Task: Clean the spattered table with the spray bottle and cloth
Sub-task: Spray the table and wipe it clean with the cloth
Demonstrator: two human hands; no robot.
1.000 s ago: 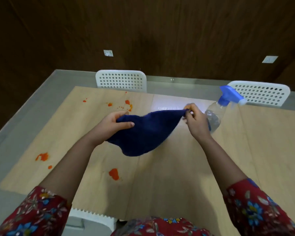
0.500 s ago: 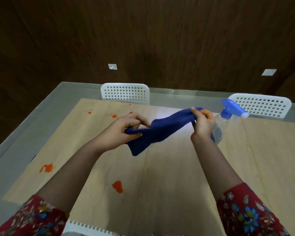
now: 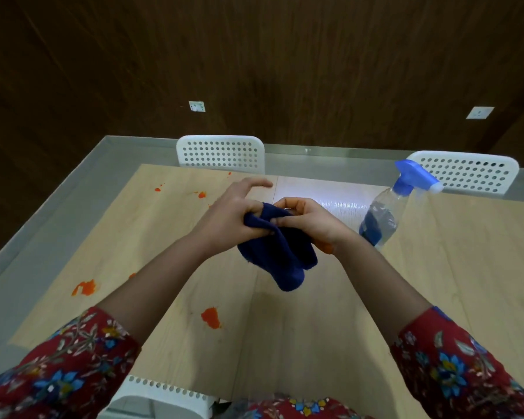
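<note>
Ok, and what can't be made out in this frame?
Head view only.
1. Cloth: its upper part is bunched inside the left hand and right hand; the fold is hidden.
2. Table: any spatter behind hands and cloth is covered.
3. Spray bottle: label blurred, liquid level unclear.
4. Near chair: cut off by the bottom edge.

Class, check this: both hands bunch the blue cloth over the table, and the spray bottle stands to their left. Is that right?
No. The head view shows the spray bottle standing right of the right hand; the rest holds.
</note>
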